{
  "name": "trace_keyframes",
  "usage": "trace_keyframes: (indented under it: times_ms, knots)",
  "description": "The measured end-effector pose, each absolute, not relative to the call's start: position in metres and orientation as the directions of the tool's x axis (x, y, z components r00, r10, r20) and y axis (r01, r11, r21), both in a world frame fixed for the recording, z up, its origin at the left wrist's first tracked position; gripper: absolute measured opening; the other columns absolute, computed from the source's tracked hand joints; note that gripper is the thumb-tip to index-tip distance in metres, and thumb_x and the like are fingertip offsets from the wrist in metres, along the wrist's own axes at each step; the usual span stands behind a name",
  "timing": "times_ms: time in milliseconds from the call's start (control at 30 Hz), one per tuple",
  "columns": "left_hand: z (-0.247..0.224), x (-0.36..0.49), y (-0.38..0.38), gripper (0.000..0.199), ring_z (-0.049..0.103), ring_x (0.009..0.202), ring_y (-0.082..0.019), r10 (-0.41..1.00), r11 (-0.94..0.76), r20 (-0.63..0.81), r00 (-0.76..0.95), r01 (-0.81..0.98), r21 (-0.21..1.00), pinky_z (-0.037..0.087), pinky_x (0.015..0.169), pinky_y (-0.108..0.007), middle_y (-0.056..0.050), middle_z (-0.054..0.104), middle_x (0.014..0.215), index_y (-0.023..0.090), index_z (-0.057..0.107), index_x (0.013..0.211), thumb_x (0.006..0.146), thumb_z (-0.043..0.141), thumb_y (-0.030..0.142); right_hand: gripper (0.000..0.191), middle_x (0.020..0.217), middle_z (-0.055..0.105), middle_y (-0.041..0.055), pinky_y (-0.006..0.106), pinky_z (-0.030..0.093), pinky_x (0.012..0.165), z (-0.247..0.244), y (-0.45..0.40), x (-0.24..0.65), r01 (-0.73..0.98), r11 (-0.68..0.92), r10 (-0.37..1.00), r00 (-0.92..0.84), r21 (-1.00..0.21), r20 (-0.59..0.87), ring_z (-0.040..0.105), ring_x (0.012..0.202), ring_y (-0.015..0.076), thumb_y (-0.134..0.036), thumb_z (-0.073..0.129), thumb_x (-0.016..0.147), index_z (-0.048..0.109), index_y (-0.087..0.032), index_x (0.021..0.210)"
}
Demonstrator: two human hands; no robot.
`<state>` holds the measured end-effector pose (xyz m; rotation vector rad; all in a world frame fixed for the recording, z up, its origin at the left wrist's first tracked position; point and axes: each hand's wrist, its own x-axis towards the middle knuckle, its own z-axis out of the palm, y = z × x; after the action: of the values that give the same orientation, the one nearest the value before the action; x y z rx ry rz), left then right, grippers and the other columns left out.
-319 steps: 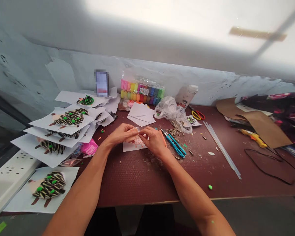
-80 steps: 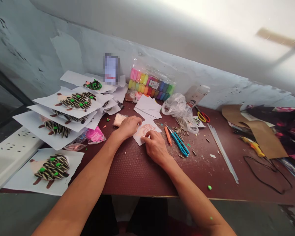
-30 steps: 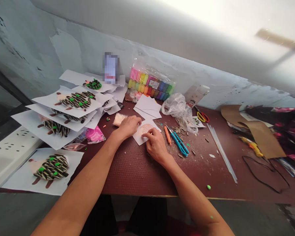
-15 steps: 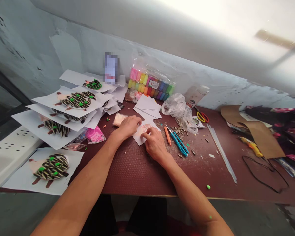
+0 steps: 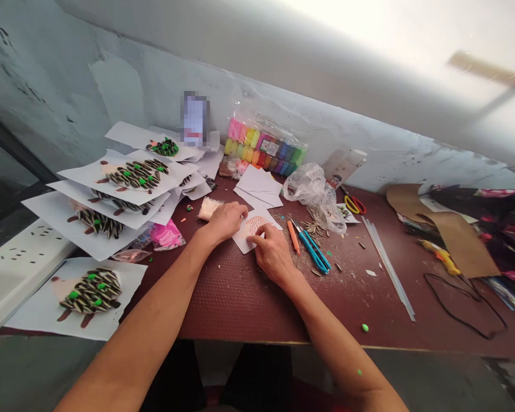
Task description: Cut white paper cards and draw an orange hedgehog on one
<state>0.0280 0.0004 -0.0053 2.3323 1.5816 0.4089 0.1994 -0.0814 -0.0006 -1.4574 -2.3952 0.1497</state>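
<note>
My left hand (image 5: pixel 225 222) rests flat with its fingertips at the left edge of a small white paper card (image 5: pixel 261 240). The card bears a drawn animal outline, partly covered by a round patch of pinkish-orange clay (image 5: pixel 253 225). My right hand (image 5: pixel 273 254) lies at the card's lower right, its index finger pressing on the card beside the patch. Neither hand visibly holds anything. A lump of pale pink clay (image 5: pixel 209 208) lies on the table just left of my left hand.
Paper sheets with seed-and-clay hedgehogs (image 5: pixel 135 177) are piled at left. Behind stand a bag of coloured clay (image 5: pixel 261 146) and white cards (image 5: pixel 257 189). To the right lie a blue craft knife (image 5: pixel 311 252), an orange marker (image 5: pixel 293 237), sunflower seeds (image 5: pixel 315 228), and glue sticks (image 5: pixel 388 269).
Earlier my hands pinched a small pale piece above the card; now they press on the card, which sits further up and turned. In the last second my right fingers barely shift.
</note>
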Motion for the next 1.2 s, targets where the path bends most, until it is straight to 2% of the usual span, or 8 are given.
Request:
trace_keyframes:
  times_ms: [167, 233, 433, 633, 800, 1067, 1200]
  knots:
    - [-0.0061, 0.0279, 0.0008, 0.03, 0.067, 0.097, -0.022, 0.93, -0.357, 0.067, 0.361, 0.846, 0.396, 0.05, 0.084, -0.03, -0.009, 0.073, 0.104, 0.02, 0.073, 0.103, 0.089, 0.05, 0.009, 0.042, 0.097, 0.063, 0.0072, 0.032, 0.044, 0.085, -0.0049, -0.0789, 0.2027, 0.769, 0.455, 0.888, -0.352, -0.449, 0.296, 0.057, 0.092, 0.0189, -0.002, 0.048, 0.085, 0.079, -0.021, 0.105]
    - [-0.0063, 0.0279, 0.001, 0.029, 0.067, 0.097, -0.023, 0.929, -0.358, 0.066, 0.363, 0.843, 0.401, 0.049, 0.084, -0.031, -0.009, 0.073, 0.104, 0.02, 0.073, 0.102, 0.089, 0.05, 0.009, 0.045, 0.096, 0.063, 0.007, 0.033, 0.045, 0.084, -0.0059, -0.0779, 0.2041, 0.765, 0.444, 0.89, -0.318, -0.466, 0.326, 0.057, 0.091, 0.0187, -0.001, 0.047, 0.084, 0.079, -0.022, 0.108]
    - [-0.0056, 0.0277, 0.0008, 0.03, 0.067, 0.098, -0.023, 0.931, -0.351, 0.058, 0.359, 0.846, 0.401, 0.049, 0.084, -0.031, -0.009, 0.072, 0.105, 0.02, 0.073, 0.103, 0.089, 0.05, 0.008, 0.039, 0.1, 0.063, 0.0085, 0.035, 0.042, 0.085, -0.0031, -0.0802, 0.2054, 0.832, 0.468, 0.871, -0.378, -0.299, 0.313, 0.055, 0.093, 0.021, -0.005, 0.05, 0.088, 0.079, -0.024, 0.108]
    - [-0.0059, 0.0281, 0.001, 0.031, 0.067, 0.098, -0.022, 0.932, -0.353, 0.06, 0.358, 0.856, 0.379, 0.049, 0.083, -0.03, -0.008, 0.073, 0.106, 0.021, 0.073, 0.104, 0.088, 0.05, 0.008, 0.033, 0.104, 0.064, 0.0086, 0.034, 0.037, 0.082, 0.0017, -0.0832, 0.2037, 0.844, 0.524, 0.843, -0.495, -0.114, 0.212, 0.053, 0.093, 0.0215, -0.011, 0.048, 0.096, 0.076, -0.025, 0.108]
    - [-0.0083, 0.028, 0.002, 0.031, 0.067, 0.099, -0.022, 0.931, -0.356, 0.066, 0.359, 0.854, 0.38, 0.049, 0.083, -0.03, -0.007, 0.073, 0.105, 0.022, 0.073, 0.104, 0.089, 0.049, 0.008, 0.03, 0.106, 0.064, 0.0085, 0.034, 0.034, 0.081, 0.0018, -0.0833, 0.2036, 0.844, 0.535, 0.832, -0.522, -0.026, 0.189, 0.051, 0.091, 0.0211, -0.014, 0.048, 0.098, 0.074, -0.025, 0.109]
    - [-0.0062, 0.0281, 0.0013, 0.031, 0.067, 0.097, -0.022, 0.931, -0.356, 0.063, 0.36, 0.854, 0.379, 0.048, 0.081, -0.03, -0.008, 0.073, 0.105, 0.021, 0.074, 0.104, 0.089, 0.048, 0.009, 0.031, 0.102, 0.064, 0.0093, 0.034, 0.036, 0.079, -0.0036, -0.0834, 0.2029, 0.854, 0.514, 0.846, -0.49, -0.076, 0.21, 0.052, 0.089, 0.0214, -0.01, 0.051, 0.094, 0.074, -0.023, 0.109]
    - [-0.0064, 0.0283, 0.0011, 0.031, 0.067, 0.097, -0.023, 0.93, -0.359, 0.07, 0.36, 0.852, 0.382, 0.048, 0.081, -0.03, -0.008, 0.073, 0.105, 0.02, 0.074, 0.103, 0.089, 0.049, 0.008, 0.036, 0.101, 0.064, 0.0085, 0.033, 0.04, 0.082, -0.0054, -0.0814, 0.2053, 0.835, 0.513, 0.847, -0.454, -0.198, 0.278, 0.055, 0.091, 0.021, -0.005, 0.05, 0.089, 0.075, -0.022, 0.108]
